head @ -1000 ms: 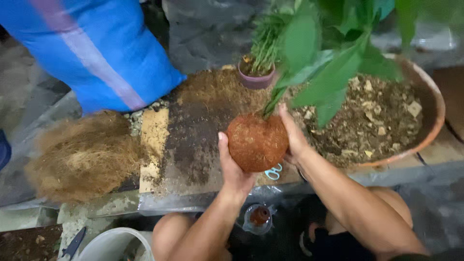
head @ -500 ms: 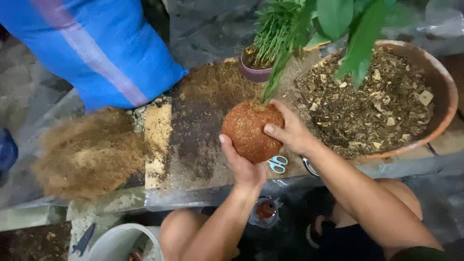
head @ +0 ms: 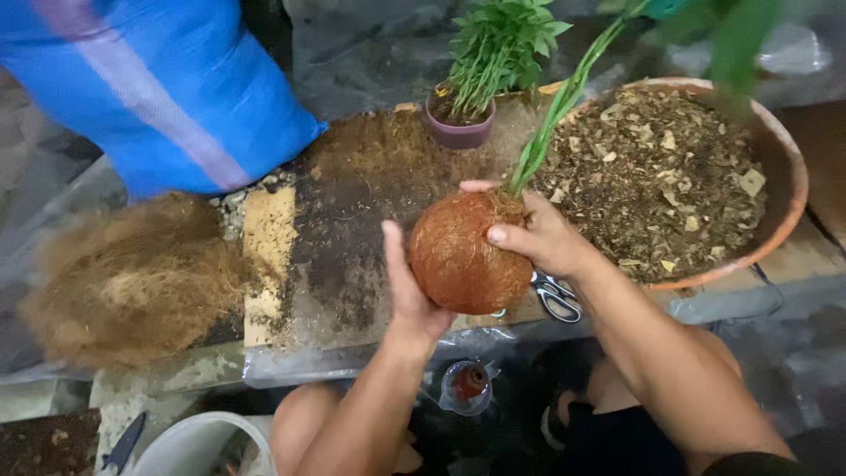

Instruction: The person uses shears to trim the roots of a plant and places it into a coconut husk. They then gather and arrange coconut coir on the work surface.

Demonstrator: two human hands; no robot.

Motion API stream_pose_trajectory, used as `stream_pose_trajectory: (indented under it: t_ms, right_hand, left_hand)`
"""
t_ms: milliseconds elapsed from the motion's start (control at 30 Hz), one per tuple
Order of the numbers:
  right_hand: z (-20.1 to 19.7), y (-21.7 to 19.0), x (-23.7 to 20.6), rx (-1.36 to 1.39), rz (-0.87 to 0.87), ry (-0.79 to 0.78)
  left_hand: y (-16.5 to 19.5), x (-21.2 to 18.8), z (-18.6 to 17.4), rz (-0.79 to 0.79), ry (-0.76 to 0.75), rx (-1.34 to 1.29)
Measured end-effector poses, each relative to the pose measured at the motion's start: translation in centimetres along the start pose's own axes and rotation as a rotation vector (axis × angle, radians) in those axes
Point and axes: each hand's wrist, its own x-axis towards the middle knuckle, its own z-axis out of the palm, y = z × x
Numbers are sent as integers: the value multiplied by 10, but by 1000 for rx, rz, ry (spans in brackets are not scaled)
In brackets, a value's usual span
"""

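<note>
Both my hands hold a round brown ball wrapped in coconut fibre [head: 458, 260], with a green plant stem [head: 551, 132] rising out of its top. My left hand [head: 410, 286] cups the ball from below and on its left side. My right hand [head: 542, 234] grips its upper right, thumb across the front. The ball hangs just above the front edge of a dirt-covered work board [head: 344, 229].
A big terracotta bowl of soil mix [head: 784, 167] sits at the right. A small purple pot with a leafy plant [head: 463, 132] stands behind. A heap of loose coconut fibre [head: 132, 278] lies left, a blue sack [head: 150, 88] above it. Scissors [head: 555, 295] lie under my right wrist.
The ball and both hands have shifted slightly left and lower in view. My right thumb has moved across the front of the ball, and the plant leans more to the right.
</note>
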Motion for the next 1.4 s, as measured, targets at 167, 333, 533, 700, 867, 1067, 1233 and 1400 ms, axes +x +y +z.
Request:
stream_pose_trajectory:
  t_ms: [167, 333, 533, 700, 867, 1067, 1233, 1400]
  right_hand:
    - [8, 3, 2, -142, -32, -6]
    - [14, -13, 4, -250, 97, 97]
    - [12, -16, 9, -125, 340, 266]
    - [8, -7, 15, -481, 61, 77]
    - [19, -10, 15, -628, 32, 123]
    - [46, -7, 10, -706, 31, 368]
    - [45, 9, 9, -679, -148, 335]
    - [41, 29, 1, -766, -395, 342]
  left_hand:
    - [-13, -1, -8, 134, -57, -38]
    - [-16, 1, -9, 341, 1, 35]
    - [-9, 3, -8, 223, 73, 61]
    - [-7, 14, -18, -74, 16, 65]
    - [-21, 19, -29, 151, -66, 25]
    - [-24, 26, -33, 318, 11, -5]
    - [-25, 26, -29, 381, 70, 19]
    - [-15, 21, -19, 400, 67, -47]
